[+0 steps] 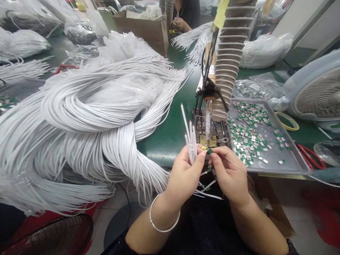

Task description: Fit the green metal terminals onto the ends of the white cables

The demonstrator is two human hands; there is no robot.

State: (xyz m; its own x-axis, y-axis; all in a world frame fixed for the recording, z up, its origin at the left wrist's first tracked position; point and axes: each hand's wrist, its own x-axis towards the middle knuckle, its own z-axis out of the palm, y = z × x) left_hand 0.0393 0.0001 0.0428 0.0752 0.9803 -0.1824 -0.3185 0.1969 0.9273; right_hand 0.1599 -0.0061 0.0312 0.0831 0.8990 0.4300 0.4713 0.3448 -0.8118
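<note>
Hold Status: Two-Hand Station

**Left hand** (183,177): clamped around a bunch of short white sheathed leads (191,145), with the lead tips pointing up and away over the front edge of the green counter (167,141). A silver bangle (164,219) sits on the wrist.

**Right hand** (228,173): thumb and forefinger pinched on a small green-and-silver metal tab (210,151), just beside the left thumb. A fine wire (236,164) crosses the back of this hand. The two hands are close together, each holding its own item.

**Work area:** Directly ahead of the hands, near the front edge, is a brass-coloured pad (208,141), below a ribbed flexible duct (228,60). To its right, a shallow metal tray (292,159) carries many loose green-and-silver tabs (247,131).

**Surroundings:** A large looped bundle of white cable (79,148) covers the left side of the counter and hangs over the front edge. A cardboard box (143,30) stands toward the far edge, with a co-worker's hand (180,24) beyond it. A white fan (318,95), a yellow tape ring (287,120) and a red-handled tool (310,157) lie at the right.
</note>
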